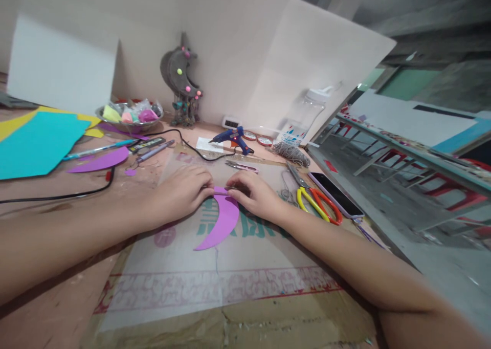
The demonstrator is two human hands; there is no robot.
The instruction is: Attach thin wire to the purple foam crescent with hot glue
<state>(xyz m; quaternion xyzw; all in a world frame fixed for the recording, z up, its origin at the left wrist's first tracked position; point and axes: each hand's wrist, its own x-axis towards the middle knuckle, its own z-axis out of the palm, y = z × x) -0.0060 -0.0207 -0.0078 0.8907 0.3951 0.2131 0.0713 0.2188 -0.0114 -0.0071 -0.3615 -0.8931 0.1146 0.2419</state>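
A purple crescent cutout (228,218) lies over the printed cardboard mat (176,287), its pointed tip toward the lower left. My left hand (190,185) pinches it at the left of its upper end, thumb and fingers pressed together. From the right, my right hand (255,191) pinches the same upper end. Between the fingertips a thin greyish line crosses the cutout; I cannot make out whether it is a cord or a folded edge. Just beyond my hands lies a small pair of thread snips (242,166).
A blue glue gun (233,138) stands behind, its black cord running left. Scissors (316,198), a phone (335,193), grey yarn (292,153) and a water bottle (301,116) are on the right. Leftward are turquoise sheets (42,142), a purple offcut (102,160) and a filled bowl (130,128).
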